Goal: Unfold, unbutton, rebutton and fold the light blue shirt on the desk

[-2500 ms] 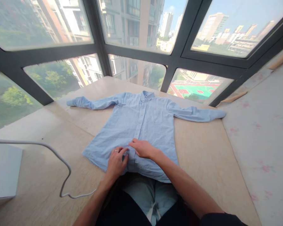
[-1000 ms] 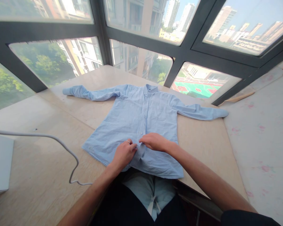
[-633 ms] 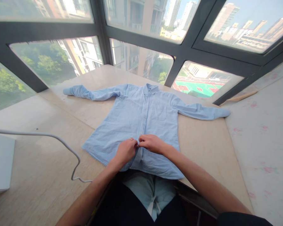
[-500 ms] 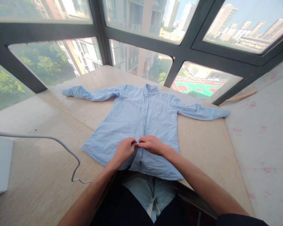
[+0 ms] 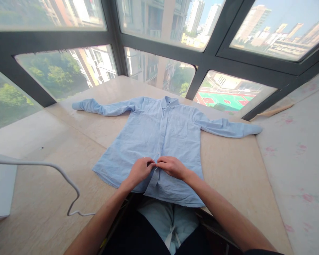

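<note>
A light blue long-sleeved shirt (image 5: 162,134) lies face up on the pale wooden table (image 5: 55,156), sleeves spread to both sides, collar toward the window. My left hand (image 5: 139,169) and my right hand (image 5: 171,166) meet at the button placket low on the shirt's front. Both pinch the cloth there, fingertips nearly touching. Below them the placket gapes open down to the hem, which hangs a little over the table's near edge.
A white cable (image 5: 55,170) curves across the table's left side from a white box (image 5: 0,191) at the left edge. A floral-patterned mattress or cushion (image 5: 300,148) adjoins the table on the right. Dark-framed windows (image 5: 117,46) rise behind.
My hands have crept a little up the placket and come together in a pinch. The shirt has stayed spread out in place.
</note>
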Demonstrator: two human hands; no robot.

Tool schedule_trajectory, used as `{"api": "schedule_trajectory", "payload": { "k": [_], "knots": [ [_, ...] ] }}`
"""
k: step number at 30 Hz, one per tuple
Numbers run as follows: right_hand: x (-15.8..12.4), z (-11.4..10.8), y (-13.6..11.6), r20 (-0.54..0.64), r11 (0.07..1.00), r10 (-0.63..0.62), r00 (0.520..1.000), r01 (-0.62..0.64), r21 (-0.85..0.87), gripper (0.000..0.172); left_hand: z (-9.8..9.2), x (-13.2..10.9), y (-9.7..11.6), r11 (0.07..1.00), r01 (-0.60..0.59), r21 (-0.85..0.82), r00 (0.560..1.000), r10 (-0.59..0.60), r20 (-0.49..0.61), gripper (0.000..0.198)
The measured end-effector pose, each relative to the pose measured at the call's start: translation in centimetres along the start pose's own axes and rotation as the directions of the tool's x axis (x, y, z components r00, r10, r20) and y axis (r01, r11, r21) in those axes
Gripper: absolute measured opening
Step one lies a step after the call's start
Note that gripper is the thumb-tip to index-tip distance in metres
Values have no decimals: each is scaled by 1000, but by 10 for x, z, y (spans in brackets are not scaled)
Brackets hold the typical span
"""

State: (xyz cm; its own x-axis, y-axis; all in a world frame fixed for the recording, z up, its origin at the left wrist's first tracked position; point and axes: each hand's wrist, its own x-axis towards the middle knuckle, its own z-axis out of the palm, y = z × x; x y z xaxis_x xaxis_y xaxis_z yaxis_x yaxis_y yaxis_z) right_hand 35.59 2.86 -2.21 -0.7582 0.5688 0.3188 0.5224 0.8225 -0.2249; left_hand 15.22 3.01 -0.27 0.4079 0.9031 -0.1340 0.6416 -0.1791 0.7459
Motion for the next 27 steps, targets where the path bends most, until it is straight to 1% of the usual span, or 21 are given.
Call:
{"api": "schedule_trajectory", "payload": {
  "k": [4,9,11,14,16,18,19,21,23,25,27],
  "knots": [
    [-3,0,-4,-37,998,21,999,-19,59,21,2,-7,-1,993,-58,107,998,60,-15,15],
    [-9,0,-8,-97,995,63,993,-55,81,21,7,-16,-1,959,-107,264,992,119,-30,19],
    [-9,1,-9,-112,995,71,991,-62,79,20,8,-19,-3,950,-133,283,988,150,-40,20],
    [-7,3,-9,-104,995,78,991,-70,75,18,8,-23,-5,950,-167,263,981,186,-50,21],
    [-5,1,-8,-72,995,57,996,-51,82,20,8,-24,-6,955,-161,249,982,181,-60,20],
    [0,-5,-4,-50,995,45,998,-41,89,26,9,-24,-7,958,-142,248,983,166,-79,19],
    [3,-9,0,-48,994,55,997,-51,93,31,9,-24,-7,958,-133,254,983,160,-89,19],
    [13,-18,13,-56,989,118,991,-112,99,41,12,-23,-7,956,-119,267,982,153,-112,19],
    [27,-25,32,-48,976,196,980,-189,110,49,17,-22,-6,957,-92,273,980,135,-143,18],
    [46,-30,57,-20,959,261,965,-257,121,50,22,-22,-5,959,-57,277,977,110,-181,17],
    [68,-33,86,7,937,327,945,-325,128,44,26,-22,-3,960,-24,279,972,88,-219,16]
  ]
}}
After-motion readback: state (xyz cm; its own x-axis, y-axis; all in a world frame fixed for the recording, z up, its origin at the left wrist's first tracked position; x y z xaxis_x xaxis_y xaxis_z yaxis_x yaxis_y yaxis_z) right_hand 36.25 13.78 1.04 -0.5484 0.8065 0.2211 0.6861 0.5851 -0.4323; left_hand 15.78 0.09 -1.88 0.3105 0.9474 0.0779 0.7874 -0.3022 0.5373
